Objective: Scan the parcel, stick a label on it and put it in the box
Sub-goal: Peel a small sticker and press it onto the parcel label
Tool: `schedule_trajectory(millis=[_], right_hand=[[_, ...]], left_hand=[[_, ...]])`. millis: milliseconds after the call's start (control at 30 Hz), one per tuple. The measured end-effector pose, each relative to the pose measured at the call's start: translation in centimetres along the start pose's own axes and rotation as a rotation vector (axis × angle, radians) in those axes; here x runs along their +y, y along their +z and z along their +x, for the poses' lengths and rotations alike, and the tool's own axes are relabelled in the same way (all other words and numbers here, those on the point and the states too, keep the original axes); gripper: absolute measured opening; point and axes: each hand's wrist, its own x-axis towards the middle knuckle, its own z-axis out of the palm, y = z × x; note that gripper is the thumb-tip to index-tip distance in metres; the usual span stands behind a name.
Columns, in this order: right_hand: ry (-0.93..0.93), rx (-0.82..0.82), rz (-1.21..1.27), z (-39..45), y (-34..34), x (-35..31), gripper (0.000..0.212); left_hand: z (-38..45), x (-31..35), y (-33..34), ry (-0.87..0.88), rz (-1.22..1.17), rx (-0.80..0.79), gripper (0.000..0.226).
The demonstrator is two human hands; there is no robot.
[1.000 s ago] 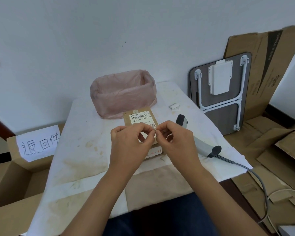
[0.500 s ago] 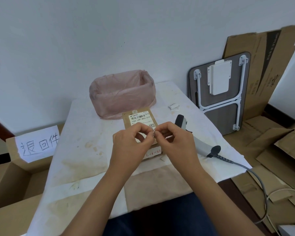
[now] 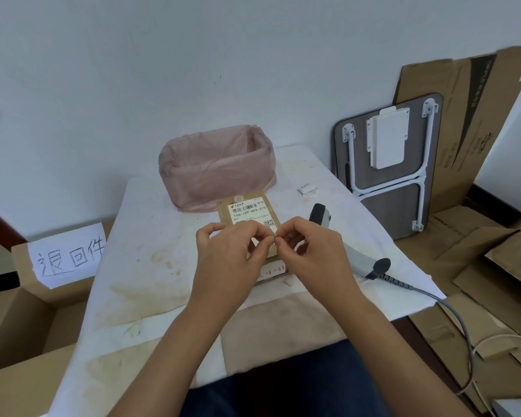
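Observation:
A flat brown parcel (image 3: pixel 247 210) with a white barcode label lies on the white-covered table (image 3: pixel 151 236), its near half hidden by my hands. My left hand (image 3: pixel 229 254) and my right hand (image 3: pixel 310 251) meet just above it, thumbs and forefingers pinched together on a small white label (image 3: pixel 273 236) that barely shows between the fingertips. A grey barcode scanner (image 3: pixel 355 257) lies on the table right of my right hand, its cable trailing off the table edge. An open cardboard box (image 3: pixel 27 323) with a handwritten paper sign stands on the floor at the left.
A bin lined with a pink plastic bag (image 3: pixel 217 167) stands behind the parcel. Small white paper scraps (image 3: pixel 307 189) lie at the back right of the table. A folded lap table (image 3: pixel 388 164) and flattened cardboard (image 3: pixel 463 115) lean against the wall on the right.
My hands have stayed pinched together over the parcel, fingers shifting only slightly. The parcel and scanner have not moved.

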Motion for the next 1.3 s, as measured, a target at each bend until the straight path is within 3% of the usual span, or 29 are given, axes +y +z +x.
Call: schedule_trajectory(millis=[733, 1100, 1300], right_hand=[[0.135, -0.002, 0.223, -0.29, 0.02, -0.45, 0.005], [0.314, -0.051, 0.584, -0.11, 0.10, -0.11, 0.008], [0.320, -0.084, 0.590, -0.14, -0.01, -0.09, 0.016]], left_hand=[[0.01, 0.10, 0.28, 0.007, -0.040, 0.041, 0.009], [0.08, 0.39, 0.14, -0.253, -0.317, -0.024, 0.014], [0.05, 0.43, 0.16, -0.177, -0.259, -0.004, 0.014]])
